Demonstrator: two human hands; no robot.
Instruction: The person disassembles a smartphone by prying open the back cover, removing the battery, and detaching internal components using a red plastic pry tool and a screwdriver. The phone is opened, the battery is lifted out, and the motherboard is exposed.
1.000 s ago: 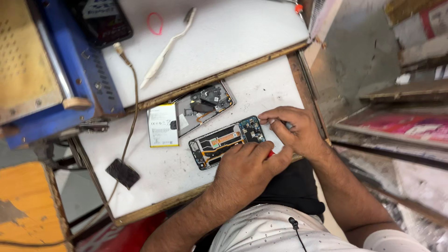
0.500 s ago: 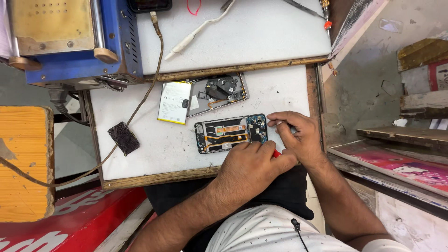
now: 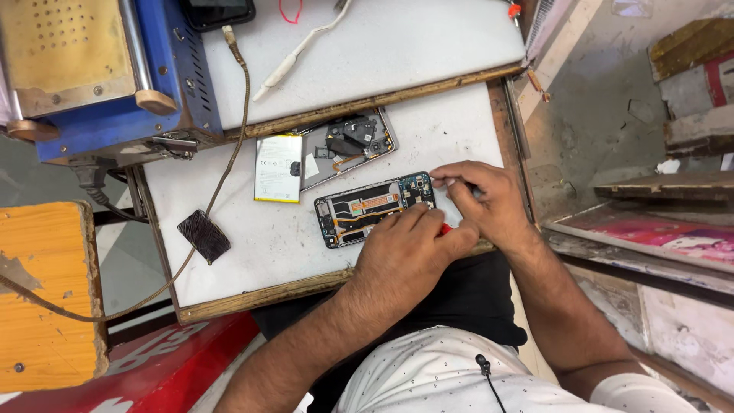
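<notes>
At the upper left of the frame stands a blue machine [image 3: 115, 76]; right of it lie a pale battery [image 3: 278, 168] and a detached back plate [image 3: 348, 145]. At centre the opened phone [image 3: 375, 208] lies flat on the white board [image 3: 252, 252]: light, stiff, fragile inside, best held by its rim. The left hand [image 3: 409, 248] presses its lower edge, fingers narrowed around something red; the right hand [image 3: 482, 199] pinches at its top corner.
</notes>
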